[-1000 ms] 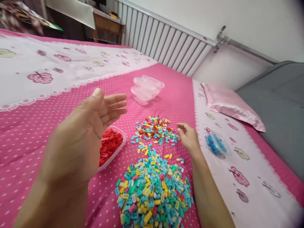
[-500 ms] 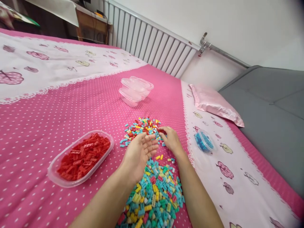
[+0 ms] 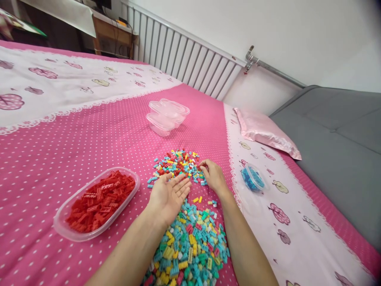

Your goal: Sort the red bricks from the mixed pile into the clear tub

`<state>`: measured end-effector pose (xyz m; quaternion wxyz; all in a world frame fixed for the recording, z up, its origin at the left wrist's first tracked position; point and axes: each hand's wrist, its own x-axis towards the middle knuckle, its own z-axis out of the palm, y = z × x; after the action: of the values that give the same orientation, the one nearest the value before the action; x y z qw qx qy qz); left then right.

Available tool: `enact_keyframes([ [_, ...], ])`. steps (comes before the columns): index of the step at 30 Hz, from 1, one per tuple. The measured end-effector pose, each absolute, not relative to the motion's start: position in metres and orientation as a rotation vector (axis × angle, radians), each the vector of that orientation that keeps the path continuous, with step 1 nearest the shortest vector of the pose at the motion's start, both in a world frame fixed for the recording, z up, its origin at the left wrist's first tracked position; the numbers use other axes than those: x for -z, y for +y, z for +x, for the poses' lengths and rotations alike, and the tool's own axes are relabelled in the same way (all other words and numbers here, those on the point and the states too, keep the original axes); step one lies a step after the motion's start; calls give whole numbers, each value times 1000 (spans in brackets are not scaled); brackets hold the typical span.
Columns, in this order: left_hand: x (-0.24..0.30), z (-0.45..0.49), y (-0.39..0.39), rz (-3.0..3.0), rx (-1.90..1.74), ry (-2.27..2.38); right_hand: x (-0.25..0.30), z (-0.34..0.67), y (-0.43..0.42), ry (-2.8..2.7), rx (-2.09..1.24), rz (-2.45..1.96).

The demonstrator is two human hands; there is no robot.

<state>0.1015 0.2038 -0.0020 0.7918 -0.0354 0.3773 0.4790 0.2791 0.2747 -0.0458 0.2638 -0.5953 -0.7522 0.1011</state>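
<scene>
My left hand (image 3: 168,198) lies palm up with its fingers stretched out, and no brick shows on the palm. It is between a far pile of small mixed toy bricks (image 3: 175,162) and a larger near pile (image 3: 190,246) of blue, yellow, green and pink ones. At the far pile's right edge is my right hand (image 3: 212,174), its fingers curled toward the thumb. Whatever those fingertips pinch is too small to make out. To the left, a clear plastic tub (image 3: 86,237) holds many red bricks (image 3: 101,198).
A small clear container of blue bricks (image 3: 252,178) stands at the right. Stacked clear tubs (image 3: 166,117) are farther back on the pink dotted bedspread (image 3: 119,135). Beyond are a pink pillow (image 3: 264,129), a grey headboard (image 3: 336,139) and white railings (image 3: 184,51).
My left hand has turned flatter and opened more, moving slightly left, away from my right hand. My right hand stays at the far pile's edge. The view has shifted slightly.
</scene>
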Motion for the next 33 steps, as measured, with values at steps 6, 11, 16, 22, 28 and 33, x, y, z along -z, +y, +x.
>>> enact_keyframes([
  [6,2,100,206,-86,-1023,816,45,279,273,-2090,-322,-1570],
  [11,2,100,206,-89,-1020,818,44,281,274,-2031,-296,-1589],
  [16,3,100,206,-117,-1038,791,26,273,264,-1901,-449,-1454],
  [22,3,102,207,-188,-1074,739,-2,258,244,-1970,-705,-1221],
  [28,0,101,209,-221,-1281,842,20,260,258,-2029,-349,-1360],
  [33,-1,99,209,-157,-1316,859,35,259,263,-2285,-342,-1412],
])
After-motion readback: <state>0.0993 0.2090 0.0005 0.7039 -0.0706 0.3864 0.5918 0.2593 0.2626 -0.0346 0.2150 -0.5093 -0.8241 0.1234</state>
